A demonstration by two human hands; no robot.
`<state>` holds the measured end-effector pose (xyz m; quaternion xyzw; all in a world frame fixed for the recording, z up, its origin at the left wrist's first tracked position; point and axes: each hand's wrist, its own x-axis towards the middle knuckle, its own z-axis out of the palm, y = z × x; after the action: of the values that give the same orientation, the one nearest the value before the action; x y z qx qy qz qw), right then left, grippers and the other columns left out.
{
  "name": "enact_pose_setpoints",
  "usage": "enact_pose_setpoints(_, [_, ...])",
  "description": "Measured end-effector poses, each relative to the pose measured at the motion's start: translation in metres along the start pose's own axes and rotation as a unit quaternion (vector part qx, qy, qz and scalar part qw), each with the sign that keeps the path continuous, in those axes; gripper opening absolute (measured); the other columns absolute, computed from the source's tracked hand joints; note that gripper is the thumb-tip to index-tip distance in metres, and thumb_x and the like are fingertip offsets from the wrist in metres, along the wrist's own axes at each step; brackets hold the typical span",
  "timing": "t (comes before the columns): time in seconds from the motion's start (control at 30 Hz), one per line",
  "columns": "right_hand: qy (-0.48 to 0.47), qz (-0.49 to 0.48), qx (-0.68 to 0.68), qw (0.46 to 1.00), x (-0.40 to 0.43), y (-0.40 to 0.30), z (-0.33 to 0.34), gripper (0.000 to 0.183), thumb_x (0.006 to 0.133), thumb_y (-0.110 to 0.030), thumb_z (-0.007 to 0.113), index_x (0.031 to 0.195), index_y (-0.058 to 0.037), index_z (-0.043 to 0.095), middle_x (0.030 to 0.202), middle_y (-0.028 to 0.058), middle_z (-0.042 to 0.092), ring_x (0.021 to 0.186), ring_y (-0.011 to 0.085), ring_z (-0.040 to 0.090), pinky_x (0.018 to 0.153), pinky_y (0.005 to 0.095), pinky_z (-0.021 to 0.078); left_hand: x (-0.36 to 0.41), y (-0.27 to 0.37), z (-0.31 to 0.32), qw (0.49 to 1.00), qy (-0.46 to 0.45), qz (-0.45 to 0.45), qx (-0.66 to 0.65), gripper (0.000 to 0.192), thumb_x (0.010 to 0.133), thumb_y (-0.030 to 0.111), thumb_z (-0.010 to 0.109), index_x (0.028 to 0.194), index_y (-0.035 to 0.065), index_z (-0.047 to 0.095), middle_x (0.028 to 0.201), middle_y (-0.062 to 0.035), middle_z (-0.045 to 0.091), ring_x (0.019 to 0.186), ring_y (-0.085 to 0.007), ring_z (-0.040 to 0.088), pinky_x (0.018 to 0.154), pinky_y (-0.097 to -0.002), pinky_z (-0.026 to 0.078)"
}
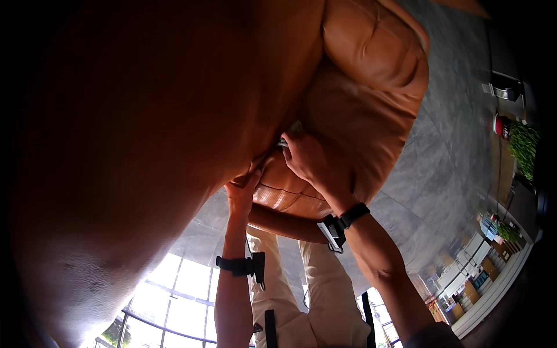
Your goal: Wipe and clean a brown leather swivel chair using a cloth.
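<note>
A brown leather sofa (374,113) fills most of the view, with its seat, a padded armrest (370,43) and a large leather cushion or backrest (143,113) on the left. My right hand (307,156) pinches a crumpled pale cloth (283,142) in the crease where the large cushion meets the seat. Part of the cloth shows beyond the fingers. Lower down, my left hand (241,191) grips the bottom edge of the large cushion, thumb up along the crease. Its fingers are mostly hidden behind the leather.
Black straps with small devices (333,230) circle both wrists. My legs in beige trousers (322,278) stand at the sofa's front edge. Grey tile floor (435,143) spreads to the right, with green plants (522,143) and shelving farther off. Bright windows (182,300) are at the bottom.
</note>
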<state>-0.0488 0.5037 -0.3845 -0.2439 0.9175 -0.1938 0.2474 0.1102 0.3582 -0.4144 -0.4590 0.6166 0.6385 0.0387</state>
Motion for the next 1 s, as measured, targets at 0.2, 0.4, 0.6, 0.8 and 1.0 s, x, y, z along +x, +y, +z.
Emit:
enact_pose_setpoints(0.2, [-0.033,-0.090,-0.018,0.995,0.003,-0.011,-0.007,0.020,0.088,-0.012,0.067,0.107,-0.0050,0.066,0.088,0.0189,0.070,0.085,0.0363,0.069,0.078,0.0463,0.0556,0.000,-0.010,0.002,0.997,0.037,0.007,-0.061,0.086,0.079,0.019,0.088,0.145,-0.0021,0.038,0.141,-0.0183,0.050,0.130,-0.0274,0.050,0.111,-0.0409,0.040])
enact_pose_setpoints(0.4, [0.017,-0.152,0.014,0.988,-0.011,-0.018,-0.007,0.023,0.086,-0.011,0.068,0.108,-0.0075,0.067,0.092,0.0143,0.072,0.085,0.0328,0.069,0.078,0.0444,0.0554,-0.008,-0.004,0.015,0.978,-0.012,-0.078,-0.192,0.067,0.088,0.015,0.078,0.143,0.0024,0.043,0.139,-0.0121,0.053,0.128,-0.0222,0.052,0.109,-0.0395,0.042])
enact_pose_setpoints(0.6, [-0.035,-0.234,-0.012,0.972,-0.035,-0.065,0.008,0.021,0.086,-0.014,0.064,0.105,-0.0060,0.066,0.097,0.0081,0.071,0.094,0.0250,0.068,0.086,0.0373,0.0537,-0.008,-0.036,-0.015,0.928,-0.085,-0.175,-0.318,0.051,0.106,0.043,0.041,0.136,0.0055,0.057,0.134,-0.0078,0.060,0.128,-0.0201,0.054,0.111,-0.0365,0.041])
enact_pose_setpoints(0.8, [0.045,-0.276,0.055,0.959,-0.071,-0.064,0.042,0.021,0.089,-0.015,0.059,0.106,-0.0061,0.066,0.109,0.0024,0.067,0.112,0.0194,0.059,0.096,0.0364,0.0498,-0.016,-0.040,-0.027,0.867,-0.117,-0.108,-0.473,0.061,0.105,0.048,0.036,0.147,0.0066,0.048,0.150,-0.0101,0.049,0.142,-0.0271,0.041,0.118,-0.0437,0.032])
enact_pose_setpoints(1.0, [-0.032,-0.377,-0.017,0.926,-0.088,0.048,0.044,0.034,0.097,-0.021,0.052,0.127,-0.0125,0.065,0.144,0.0012,0.055,0.132,0.0185,0.051,0.111,0.0379,0.0437,-0.025,-0.020,0.000,0.932,0.038,-0.180,-0.313,0.065,0.102,0.055,0.042,0.154,0.0150,0.040,0.146,-0.0070,0.048,0.135,-0.0273,0.045,0.117,-0.0430,0.031])
